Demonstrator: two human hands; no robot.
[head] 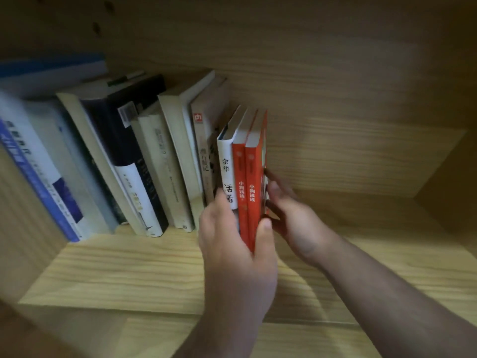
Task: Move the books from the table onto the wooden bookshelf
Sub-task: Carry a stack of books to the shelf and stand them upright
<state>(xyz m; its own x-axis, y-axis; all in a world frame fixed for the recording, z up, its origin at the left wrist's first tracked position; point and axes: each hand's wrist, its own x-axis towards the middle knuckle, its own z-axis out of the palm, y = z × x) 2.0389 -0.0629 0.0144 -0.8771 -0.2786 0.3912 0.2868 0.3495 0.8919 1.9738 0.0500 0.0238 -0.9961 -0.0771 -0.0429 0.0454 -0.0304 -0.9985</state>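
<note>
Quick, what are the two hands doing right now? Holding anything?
Left hand: closed, gripping the two thin red paperback books at their lower end.
Right hand: open, fingers flat against their right-side cover.

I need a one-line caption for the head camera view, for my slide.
Left hand grips two thin orange-red paperback books upright on the light wooden bookshelf; right hand presses their cover.

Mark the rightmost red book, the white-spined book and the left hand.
rightmost red book (pixel 253 171), head view, on its spine.
white-spined book (pixel 227 174), head view, mid-spine.
left hand (pixel 232 249), head view, back of hand.
</note>
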